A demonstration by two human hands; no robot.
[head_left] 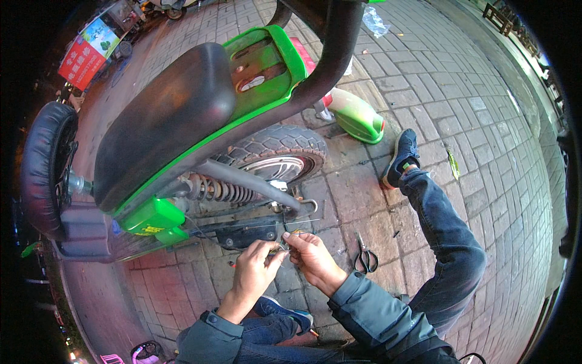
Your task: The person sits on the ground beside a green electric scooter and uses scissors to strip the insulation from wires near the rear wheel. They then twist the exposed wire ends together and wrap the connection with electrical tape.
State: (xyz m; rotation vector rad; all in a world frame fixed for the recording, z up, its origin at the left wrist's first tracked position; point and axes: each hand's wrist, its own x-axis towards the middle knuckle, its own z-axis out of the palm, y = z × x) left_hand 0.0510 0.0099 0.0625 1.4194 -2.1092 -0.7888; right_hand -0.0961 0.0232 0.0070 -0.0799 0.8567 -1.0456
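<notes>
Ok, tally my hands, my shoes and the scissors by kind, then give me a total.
Hands, left hand and right hand: 2
Shoes, upper shoe and lower shoe: 2
Black-handled scissors: 1
Total: 5

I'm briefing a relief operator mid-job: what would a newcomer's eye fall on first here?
The black-and-green scooter filling the upper left, its chunky tyre near the middle. Below that, the left hand and right hand come close together, fingertips pinching a small item too fine to identify. Black-handled scissors lie on the paving to their right.
</notes>
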